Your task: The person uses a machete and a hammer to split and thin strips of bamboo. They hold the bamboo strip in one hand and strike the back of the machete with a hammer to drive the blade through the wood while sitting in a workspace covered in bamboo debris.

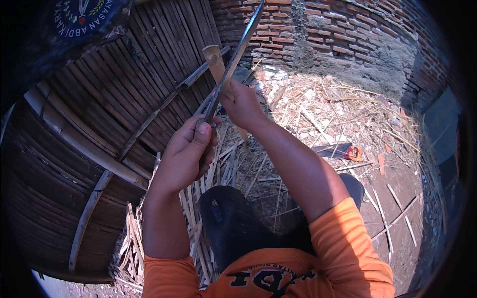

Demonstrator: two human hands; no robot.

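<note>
My left hand (pixel 185 151) is closed around the lower end of a machete (pixel 242 44), its thumb lying along the tool. The long, narrow blade slants up and away to the right, with its tip near the top of the picture. In my closed right hand (pixel 244 107) is a pale piece of bamboo (pixel 214 62). Its upper end sticks out left of the blade, and a short lower end shows beneath the hand. Blade and bamboo cross close above my hands; whether they touch I cannot tell. Most of the machete's handle is hidden by my left fingers.
A bamboo slat wall (pixel 114 94) stands at the left, and a brick wall (pixel 343 30) at the back. Split bamboo strips (pixel 130 238) lie low at the left. A red-and-black handled tool (pixel 353 153) lies right of my right forearm, amid straw and shavings (pixel 318 109).
</note>
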